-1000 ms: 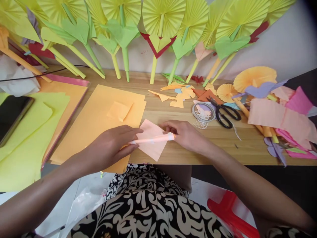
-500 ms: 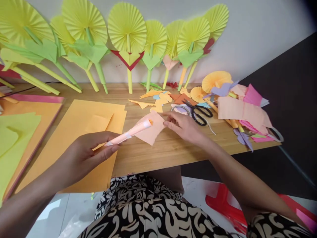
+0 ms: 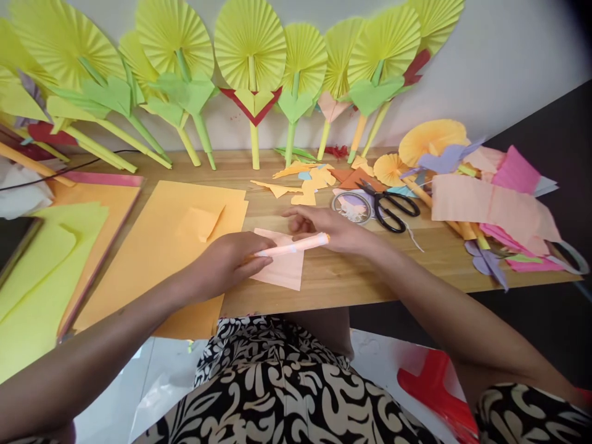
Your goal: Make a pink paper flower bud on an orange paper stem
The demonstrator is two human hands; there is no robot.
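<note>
In my left hand (image 3: 231,259) is a thin pink paper tube (image 3: 305,244), gripped at its lower end, with strips of white tape around it. It points right and slightly up. Beneath it a squarish pink paper piece (image 3: 284,271) lies on the table. My right hand (image 3: 326,227) is behind the tube's far end, over the top edge of that piece, its fingers loosely bent and apart, and nothing shows in them. A roll of clear tape (image 3: 352,207) and black-handled scissors (image 3: 391,206) lie just right of my right hand.
Yellow paper fan flowers (image 3: 250,46) with stems lean on the wall. Orange sheets (image 3: 171,246) lie at left, beside yellow sheets (image 3: 55,265). Orange scraps (image 3: 319,179) lie behind my hands. Coloured paper pieces (image 3: 490,197) pile up at right. The table's front edge (image 3: 370,300) is near.
My left hand has moved right with the tube, which is turned flatter. The pink paper piece has shifted and turned. My right hand has left its corner and reaches over it. The view has shifted left.
</note>
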